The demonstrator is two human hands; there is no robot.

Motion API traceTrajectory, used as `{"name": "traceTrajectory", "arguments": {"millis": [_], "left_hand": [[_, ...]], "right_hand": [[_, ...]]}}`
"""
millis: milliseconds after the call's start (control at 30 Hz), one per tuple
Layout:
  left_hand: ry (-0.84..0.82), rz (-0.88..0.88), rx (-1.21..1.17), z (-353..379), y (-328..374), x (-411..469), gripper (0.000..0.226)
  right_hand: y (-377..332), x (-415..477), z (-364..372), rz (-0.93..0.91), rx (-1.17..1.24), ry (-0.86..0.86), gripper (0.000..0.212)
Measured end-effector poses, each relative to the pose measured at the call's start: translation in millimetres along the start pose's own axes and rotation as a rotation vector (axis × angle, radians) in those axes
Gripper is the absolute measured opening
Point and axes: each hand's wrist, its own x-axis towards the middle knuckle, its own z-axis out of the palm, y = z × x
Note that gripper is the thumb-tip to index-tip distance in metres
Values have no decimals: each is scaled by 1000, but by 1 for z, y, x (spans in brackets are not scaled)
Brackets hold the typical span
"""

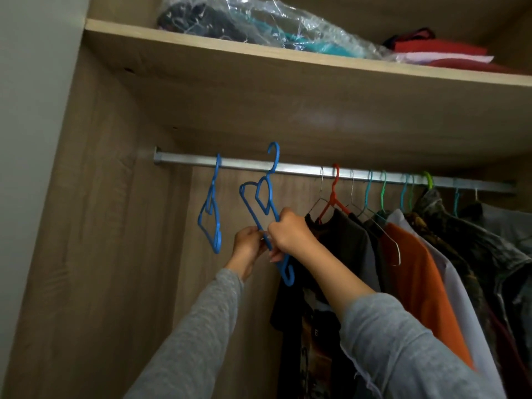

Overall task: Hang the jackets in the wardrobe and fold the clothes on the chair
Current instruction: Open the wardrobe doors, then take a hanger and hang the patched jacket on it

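Observation:
Inside the wardrobe, a metal rail [293,168] runs left to right. One empty blue hanger [211,214] hangs on it at the left. Beside it, a second blue hanger [266,191] is lifted, its hook above the rail, and seems tangled with a third blue hanger [285,269] whose hook points down. My left hand [249,246] pinches these hangers from the left. My right hand [290,234] grips them from the right. Both arms wear grey sleeves. No jacket and no chair are in view.
Several garments on coloured and wire hangers fill the rail's right half, among them a dark T-shirt [339,246] and an orange shirt [414,272]. A shelf [259,61] above holds a plastic-wrapped bundle [259,24] and folded red cloth [440,51]. The wardrobe's wooden side wall [100,226] stands left.

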Motion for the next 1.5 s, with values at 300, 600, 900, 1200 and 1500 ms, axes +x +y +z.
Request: {"name": "traceTrajectory", "arguments": {"millis": [300, 600, 900, 1200, 1500], "left_hand": [[72, -6, 241, -7, -27, -57, 31], [98, -41, 277, 20, -35, -171, 19], [301, -120, 529, 25, -80, -348, 35], [216, -132, 1445, -39, -13, -484, 44], [84, -336, 1320, -82, 96, -635, 24]], "right_hand": [[26, -57, -10, 179, -245, -363, 34], [59, -127, -51, 11, -28, -126, 24], [147, -249, -71, -68, -18, -191, 10], [155, -342, -87, -211, -174, -513, 27], [97, -439, -50, -428, 127, -825, 36]]}}
